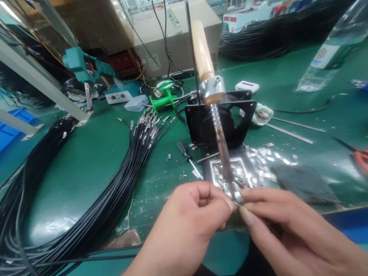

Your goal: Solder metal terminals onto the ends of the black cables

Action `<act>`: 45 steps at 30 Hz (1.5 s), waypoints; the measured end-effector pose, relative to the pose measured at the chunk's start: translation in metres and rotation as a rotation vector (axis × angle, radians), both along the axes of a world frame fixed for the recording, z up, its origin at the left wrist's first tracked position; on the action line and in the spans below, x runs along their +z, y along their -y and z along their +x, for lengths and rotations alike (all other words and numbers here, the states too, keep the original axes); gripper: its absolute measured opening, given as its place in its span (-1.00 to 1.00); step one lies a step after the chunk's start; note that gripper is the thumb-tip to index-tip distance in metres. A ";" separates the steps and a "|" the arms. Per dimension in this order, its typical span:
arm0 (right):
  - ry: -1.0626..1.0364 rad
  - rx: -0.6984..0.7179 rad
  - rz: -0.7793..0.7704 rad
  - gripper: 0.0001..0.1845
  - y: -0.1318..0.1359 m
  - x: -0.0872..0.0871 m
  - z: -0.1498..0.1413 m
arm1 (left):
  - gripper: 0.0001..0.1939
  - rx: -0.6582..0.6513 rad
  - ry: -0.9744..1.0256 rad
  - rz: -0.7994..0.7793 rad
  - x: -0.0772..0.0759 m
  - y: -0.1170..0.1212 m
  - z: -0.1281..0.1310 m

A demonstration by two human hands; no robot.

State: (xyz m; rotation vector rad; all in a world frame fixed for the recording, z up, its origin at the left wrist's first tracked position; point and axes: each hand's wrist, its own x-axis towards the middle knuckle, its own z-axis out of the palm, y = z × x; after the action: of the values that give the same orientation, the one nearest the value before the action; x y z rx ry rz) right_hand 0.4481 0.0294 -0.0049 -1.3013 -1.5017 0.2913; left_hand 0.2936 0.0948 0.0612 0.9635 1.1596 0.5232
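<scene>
My left hand (194, 225) is closed in a pinch at the front edge of the bench, just below the tip of a soldering iron (223, 151). Facing it, my right hand (287, 223) also pinches, its fingertips almost meeting the left ones. Something small and thin lies between the fingertips, mostly hidden. The iron has a wooden handle and points downward, fixed above the hands. Behind the fingertips is a white-rimmed tray (212, 170) of small metal pieces. A black cable (117, 254) runs from the left and passes behind my left wrist.
A bundle of black cables (111, 204) with metal ends curves across the left. Behind the iron stands a black fan (202, 125). Nearby are a screwdriver (184, 150), a green spool (162, 102), loose metal pieces (264, 157), orange-handled pliers (367, 170) and a plastic bottle (324, 57).
</scene>
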 end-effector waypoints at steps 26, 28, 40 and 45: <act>0.008 -0.017 -0.007 -0.88 0.001 0.003 0.000 | -0.84 -0.017 0.034 0.007 -0.002 -0.001 -0.001; 0.012 -0.025 -0.003 -0.88 0.001 0.003 0.001 | -0.85 -0.017 0.029 0.012 -0.002 -0.001 0.000; 0.000 -0.007 -0.001 -0.87 0.002 0.002 0.001 | -0.84 -0.017 0.018 0.018 0.000 0.001 0.000; -0.009 -0.033 -0.009 -0.89 0.005 0.002 0.001 | -0.88 -0.016 0.015 0.008 0.001 -0.001 0.000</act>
State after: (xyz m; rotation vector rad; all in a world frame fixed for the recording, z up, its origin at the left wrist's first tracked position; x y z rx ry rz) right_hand 0.4489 0.0246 -0.0027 -1.3288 -1.4719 0.2826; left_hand 0.2931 0.0955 0.0622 0.9731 1.1365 0.5217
